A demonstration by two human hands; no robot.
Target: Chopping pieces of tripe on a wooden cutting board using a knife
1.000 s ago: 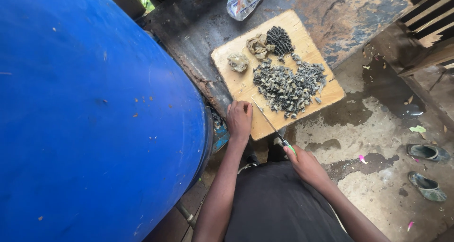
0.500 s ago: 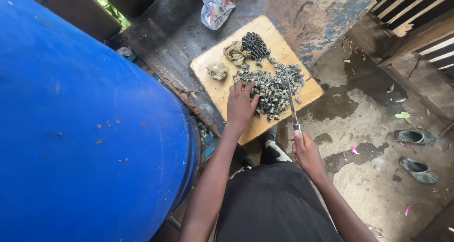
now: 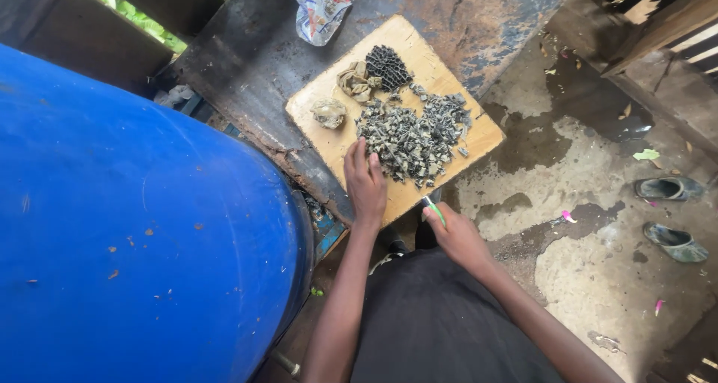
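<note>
The left hand (image 3: 366,182) lies flat, fingers touching the near-left edge of the chopped pile (image 3: 411,138). The right hand (image 3: 456,237) grips a green-handled knife (image 3: 433,210) just near of the wooden board (image 3: 449,65).

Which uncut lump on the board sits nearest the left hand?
The pale lump, alone by the board's left edge; the tan piece and dark honeycombed piece lie farther from the left hand.
</note>
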